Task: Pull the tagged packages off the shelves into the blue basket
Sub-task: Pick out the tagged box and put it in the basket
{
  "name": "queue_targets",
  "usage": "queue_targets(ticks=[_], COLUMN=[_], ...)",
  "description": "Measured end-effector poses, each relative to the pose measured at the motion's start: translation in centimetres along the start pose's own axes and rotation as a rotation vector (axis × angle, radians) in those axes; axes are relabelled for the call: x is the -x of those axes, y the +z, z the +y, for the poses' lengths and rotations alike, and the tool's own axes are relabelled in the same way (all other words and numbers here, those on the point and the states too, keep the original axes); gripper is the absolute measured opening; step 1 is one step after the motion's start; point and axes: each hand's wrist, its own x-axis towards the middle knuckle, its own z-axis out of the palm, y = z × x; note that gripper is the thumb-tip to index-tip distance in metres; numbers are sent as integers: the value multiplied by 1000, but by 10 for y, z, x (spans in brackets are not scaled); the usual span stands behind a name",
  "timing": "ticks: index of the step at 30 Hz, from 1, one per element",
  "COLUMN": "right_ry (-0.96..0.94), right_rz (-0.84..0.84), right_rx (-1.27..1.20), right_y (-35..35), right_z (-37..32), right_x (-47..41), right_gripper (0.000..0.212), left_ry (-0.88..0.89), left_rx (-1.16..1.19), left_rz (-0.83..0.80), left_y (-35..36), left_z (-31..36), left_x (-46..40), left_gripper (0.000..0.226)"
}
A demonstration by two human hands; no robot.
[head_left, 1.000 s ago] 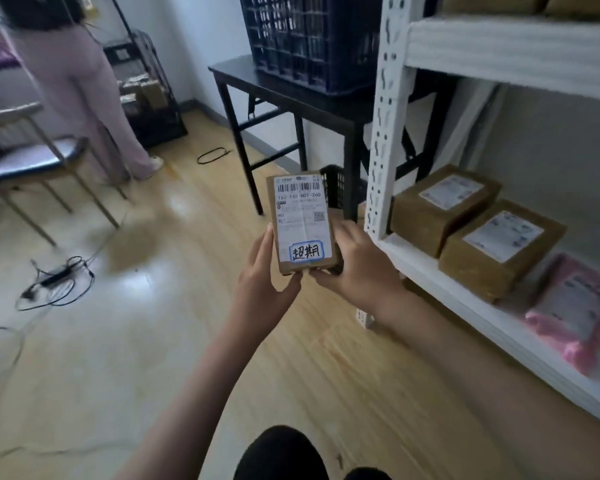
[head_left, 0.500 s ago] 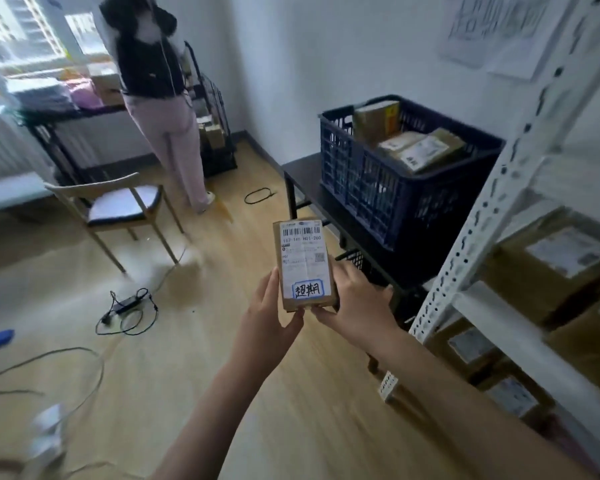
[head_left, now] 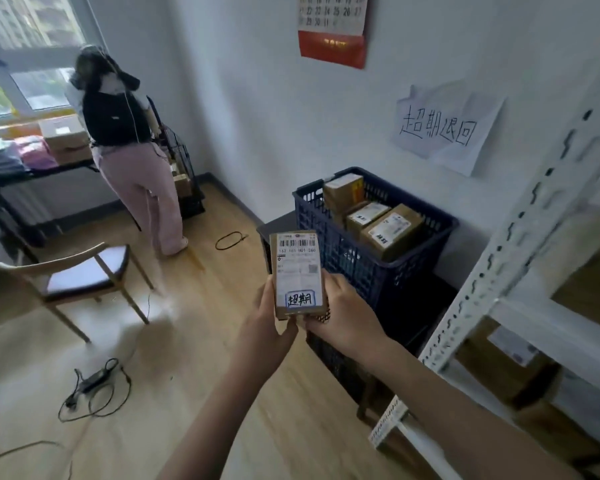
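I hold a small brown cardboard package [head_left: 298, 268] upright in front of me, its white label with a barcode and a blue-framed handwritten tag facing me. My left hand [head_left: 269, 327] grips its lower left side and my right hand [head_left: 343, 313] its lower right side. The blue basket [head_left: 347, 251] stands on a dark table just behind and to the right of the package, holding three labelled cardboard boxes [head_left: 390, 230].
A white metal shelf [head_left: 520, 244] with more boxes [head_left: 510, 362] fills the right edge. A wooden chair [head_left: 80, 275] and cables with a power brick [head_left: 90, 382] lie on the floor at left. A person [head_left: 125, 150] stands at a far table by the window.
My view has swung up and left, away from the shelf toward the basket. Both hands have carried the package along, holding it the same way, now closer to the basket.
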Motion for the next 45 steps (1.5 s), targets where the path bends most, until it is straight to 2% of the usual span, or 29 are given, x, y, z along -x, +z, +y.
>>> queue_targets(ticks=[8,13,24,27,30,35,45], right_ry=[131,256,540,689,800,902,960], right_rz=[73,141,247,283,277,250,292], right_rx=[44,47,217,242,246,227,174], right_y=[17,17,40,45,54,54,55], right_z=[67,105,171,189,208,247,311], right_x=[-119,-201,-335,-359,-375,-400,-417], right_gripper=[83,84,81,81,77,68,55], left_ry=[107,113,331,421,493,498,432], left_rx=[73,47,75,116,129,99,41], left_rz=[-147,-243,-580,-707,-815,-958,-1047], left_y=[44,78,144,168,192,240,310], left_z=[-46,-72,-139,-148,-156,-165,-145], left_x=[-143,-251,-447,-493,-525,-561,-595], left_gripper=[82,81,80,74,71,70,64])
